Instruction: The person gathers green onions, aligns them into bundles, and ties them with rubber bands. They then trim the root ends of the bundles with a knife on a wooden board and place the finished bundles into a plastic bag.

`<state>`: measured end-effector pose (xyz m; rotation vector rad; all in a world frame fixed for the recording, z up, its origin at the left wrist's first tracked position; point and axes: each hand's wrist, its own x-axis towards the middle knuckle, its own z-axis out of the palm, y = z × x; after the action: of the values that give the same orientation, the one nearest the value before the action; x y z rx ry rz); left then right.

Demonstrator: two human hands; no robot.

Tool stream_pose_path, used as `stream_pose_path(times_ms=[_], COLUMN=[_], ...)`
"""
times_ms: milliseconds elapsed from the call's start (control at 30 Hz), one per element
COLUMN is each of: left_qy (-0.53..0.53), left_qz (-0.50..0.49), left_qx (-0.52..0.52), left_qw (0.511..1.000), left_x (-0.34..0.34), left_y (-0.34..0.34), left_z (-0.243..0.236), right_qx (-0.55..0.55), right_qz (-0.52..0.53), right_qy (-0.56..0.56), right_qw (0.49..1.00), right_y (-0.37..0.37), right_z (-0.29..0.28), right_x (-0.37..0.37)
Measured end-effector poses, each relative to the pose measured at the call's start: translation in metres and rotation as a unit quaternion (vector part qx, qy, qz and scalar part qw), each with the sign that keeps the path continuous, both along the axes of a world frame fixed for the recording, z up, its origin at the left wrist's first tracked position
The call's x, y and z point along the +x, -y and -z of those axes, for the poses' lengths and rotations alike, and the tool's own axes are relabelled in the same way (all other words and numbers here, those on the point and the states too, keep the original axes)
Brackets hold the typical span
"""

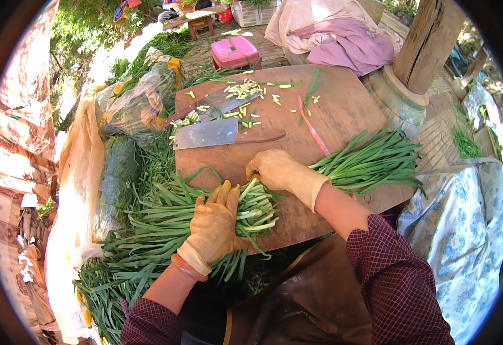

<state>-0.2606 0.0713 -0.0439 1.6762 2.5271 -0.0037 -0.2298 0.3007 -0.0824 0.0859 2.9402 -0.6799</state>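
A loose heap of garlic chives [153,224] spills over the board's left front edge, its pale cut ends pointing right. My left hand [214,221], in a yellowed rubber glove, lies on these stalks with its fingers stretched out. Beside the pale ends, my gloved right hand [277,172] has its fingers closed on chive stalks at its fingertips; the exact grip is partly hidden. Beyond the hands, a cleaver [208,135] with a wooden handle lies flat on the wooden board [326,207]. A neat bunch of chives [372,161] rests at the board's right, near my right wrist.
A second knife blade [231,103] lies farther back among short cut stalk ends [243,89]. A red-pink strip [312,126] crosses the board's right half. Behind stands a pink stool [235,53]. A wooden post [430,43] on a round base rises at back right.
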Motion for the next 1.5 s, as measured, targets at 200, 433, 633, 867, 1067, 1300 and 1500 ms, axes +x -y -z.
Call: stream_pose_path(times_ms=[200, 433, 633, 867, 1067, 1300, 1500], left_qy=[0.036, 0.105, 0.048, 0.069, 0.112, 0.103, 0.131], left_qz=[0.02, 0.028, 0.025, -0.026, -0.105, -0.128, -0.13], left_qx=[-0.034, -0.026, -0.008, -0.071, -0.125, -0.063, -0.119], left_qw=[0.999, 0.994, 0.999, 0.995, 0.98, 0.984, 0.976], left_x=[-0.02, -0.026, -0.025, -0.018, -0.006, 0.0, -0.008], left_y=[-0.012, -0.017, -0.014, -0.024, -0.023, -0.015, -0.022], left_z=[-0.005, -0.008, 0.005, -0.016, -0.024, -0.016, -0.021], right_qx=[-0.085, 0.07, 0.087, -0.042, -0.354, -0.479, -0.162], right_qz=[0.024, 0.063, 0.005, 0.051, 0.226, 0.311, 0.274], right_qy=[0.014, -0.146, -0.03, -0.133, -0.203, -0.216, -0.06], right_qw=[0.996, 0.985, 0.996, 0.989, 0.885, 0.792, 0.946], right_y=[-0.021, -0.046, -0.025, -0.016, 0.034, 0.08, 0.107], right_z=[-0.035, -0.029, -0.007, -0.046, -0.1, -0.123, -0.111], right_x=[0.008, -0.012, -0.02, 0.021, 0.112, 0.159, 0.222])
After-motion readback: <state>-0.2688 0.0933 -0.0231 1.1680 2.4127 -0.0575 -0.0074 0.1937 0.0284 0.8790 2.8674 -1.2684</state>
